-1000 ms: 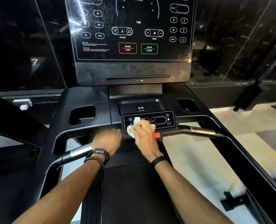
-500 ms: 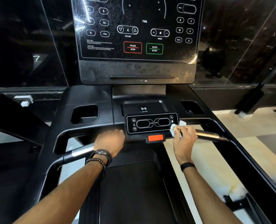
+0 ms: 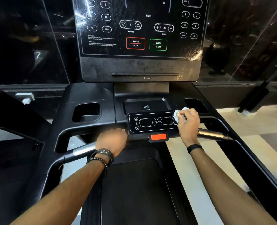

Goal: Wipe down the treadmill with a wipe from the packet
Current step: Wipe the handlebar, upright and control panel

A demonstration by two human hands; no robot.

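Wipe pinched in right hand, against control panel edge.

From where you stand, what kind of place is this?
Most likely a gym: a treadmill console with incline and speed buttons, its handlebar, and glass walls around the floor.

Dim, dark scene — console glare, wide-angle edge bending
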